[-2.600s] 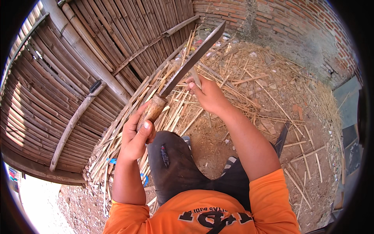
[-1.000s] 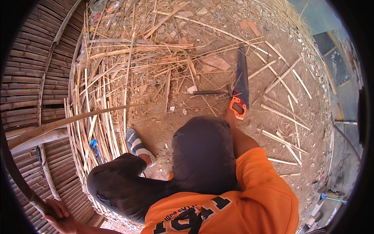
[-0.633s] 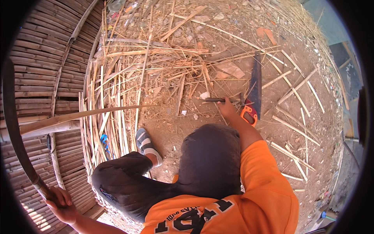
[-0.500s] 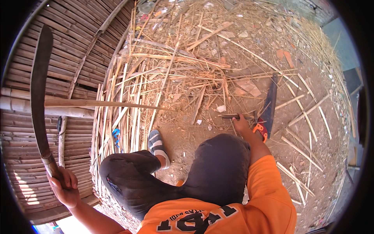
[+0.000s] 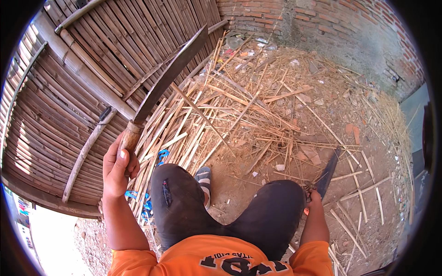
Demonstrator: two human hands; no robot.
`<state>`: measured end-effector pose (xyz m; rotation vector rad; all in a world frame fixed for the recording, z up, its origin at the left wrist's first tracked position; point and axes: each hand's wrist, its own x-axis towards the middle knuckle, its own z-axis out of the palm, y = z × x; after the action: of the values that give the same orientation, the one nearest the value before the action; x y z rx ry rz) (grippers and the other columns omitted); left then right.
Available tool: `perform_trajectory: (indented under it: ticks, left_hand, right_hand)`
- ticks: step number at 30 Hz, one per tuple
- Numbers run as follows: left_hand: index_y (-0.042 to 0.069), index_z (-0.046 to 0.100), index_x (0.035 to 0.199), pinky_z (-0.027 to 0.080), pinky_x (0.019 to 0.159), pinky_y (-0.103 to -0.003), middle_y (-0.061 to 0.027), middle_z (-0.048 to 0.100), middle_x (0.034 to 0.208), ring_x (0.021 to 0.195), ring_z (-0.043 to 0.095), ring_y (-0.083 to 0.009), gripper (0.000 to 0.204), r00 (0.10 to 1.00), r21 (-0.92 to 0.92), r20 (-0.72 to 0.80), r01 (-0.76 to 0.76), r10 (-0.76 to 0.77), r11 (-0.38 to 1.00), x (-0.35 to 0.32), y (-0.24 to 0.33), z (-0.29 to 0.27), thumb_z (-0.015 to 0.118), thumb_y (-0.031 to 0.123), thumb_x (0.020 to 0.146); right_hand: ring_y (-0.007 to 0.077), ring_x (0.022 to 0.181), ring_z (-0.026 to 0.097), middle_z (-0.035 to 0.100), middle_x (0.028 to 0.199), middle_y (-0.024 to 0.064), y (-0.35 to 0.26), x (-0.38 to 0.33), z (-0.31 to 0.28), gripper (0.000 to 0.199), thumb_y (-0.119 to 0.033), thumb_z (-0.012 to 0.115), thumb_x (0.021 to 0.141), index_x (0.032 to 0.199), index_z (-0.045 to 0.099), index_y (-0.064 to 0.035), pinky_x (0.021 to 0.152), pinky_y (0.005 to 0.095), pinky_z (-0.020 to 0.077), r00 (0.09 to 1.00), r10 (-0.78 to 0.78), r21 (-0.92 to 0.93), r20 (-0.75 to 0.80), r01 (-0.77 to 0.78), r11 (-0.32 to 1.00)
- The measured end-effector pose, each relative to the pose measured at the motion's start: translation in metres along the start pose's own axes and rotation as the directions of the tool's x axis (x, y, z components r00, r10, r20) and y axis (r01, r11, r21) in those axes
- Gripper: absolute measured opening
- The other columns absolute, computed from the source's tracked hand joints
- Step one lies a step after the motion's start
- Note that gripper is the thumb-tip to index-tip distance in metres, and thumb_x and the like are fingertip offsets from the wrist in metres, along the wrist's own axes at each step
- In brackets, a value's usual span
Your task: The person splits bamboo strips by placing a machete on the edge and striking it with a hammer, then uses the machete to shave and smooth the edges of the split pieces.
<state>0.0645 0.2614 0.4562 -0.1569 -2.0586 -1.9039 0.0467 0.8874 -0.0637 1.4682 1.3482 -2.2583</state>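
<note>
My left hand [image 5: 117, 166] is closed around the wooden handle of a long dark machete [image 5: 171, 73]. Its blade points up and to the right, over the bamboo slats [image 5: 193, 133]. My right hand [image 5: 314, 197] is low beside my right knee, on the dirt next to a hand saw [image 5: 328, 172] with an orange handle. A small dark thing sits at its fingers. The knee hides part of the hand, so its grip is unclear. I am crouching, with dark trousers and an orange shirt in view.
A woven bamboo panel [image 5: 69, 92] leans at the left, with round poles across it. Split bamboo strips and shavings [image 5: 276, 106] litter the ground ahead. A brick wall [image 5: 322, 23] closes the back. My sandalled foot [image 5: 202, 177] rests between my knees, with blue straps [image 5: 161, 155] nearby.
My left hand has swung the machete from far left up in front of me. My right hand has drawn back from the ground by the saw to beside my knee.
</note>
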Motion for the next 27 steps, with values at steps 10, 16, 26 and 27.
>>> perform_trajectory:
  ticks: [10,16,26,27]
  left_hand:
    - [0.0,0.044,0.148,0.033,0.051,-0.024,0.0034,0.043,0.067,0.055,0.038,-0.0065,0.062,0.986,0.02,0.158,0.052,-0.054,0.998,0.001,0.012,0.003,0.062,0.034,0.1]
    - [0.005,0.051,0.146,0.036,0.052,-0.023,0.0047,0.053,0.075,0.058,0.045,-0.0044,0.055,0.979,0.02,0.198,0.039,-0.042,0.999,0.003,0.001,0.0,0.064,0.032,0.1]
    - [0.005,0.051,0.145,0.035,0.052,-0.022,0.0068,0.05,0.073,0.057,0.043,-0.0038,0.053,0.979,0.003,0.199,0.044,-0.043,0.999,0.0,0.005,0.0,0.063,0.032,0.101]
    - [0.005,0.052,0.145,0.035,0.052,-0.022,0.0068,0.05,0.072,0.057,0.042,-0.0038,0.053,0.981,0.037,0.19,0.027,-0.034,0.999,0.0,0.006,-0.001,0.063,0.032,0.101]
  right_hand:
    - [0.0269,0.072,0.065,0.066,0.078,0.0136,-0.17,-0.248,0.096,0.037,-0.024,0.058,0.101,0.128,0.057,0.0003,0.067,0.0389,0.0493,0.387,-0.844,-0.517,0.371,0.841,0.159]
    - [0.0251,0.071,0.063,0.064,0.078,0.0146,-0.243,-0.513,0.2,0.04,-0.031,0.056,0.103,0.131,0.059,-0.0024,0.068,0.0376,0.0478,0.086,-0.759,-0.523,0.646,0.774,-0.357]
    - [0.0244,0.068,0.061,0.062,0.074,0.0138,-0.239,-0.601,0.277,0.044,-0.036,0.055,0.103,0.131,0.058,-0.0024,0.067,0.0393,0.0463,-0.193,-0.686,-0.346,0.702,0.748,-0.566]
    - [0.0252,0.068,0.061,0.062,0.074,0.0143,-0.235,-0.602,0.281,0.044,-0.036,0.055,0.103,0.131,0.058,-0.0021,0.066,0.0396,0.0463,-0.117,-0.621,-0.366,0.775,0.719,-0.592]
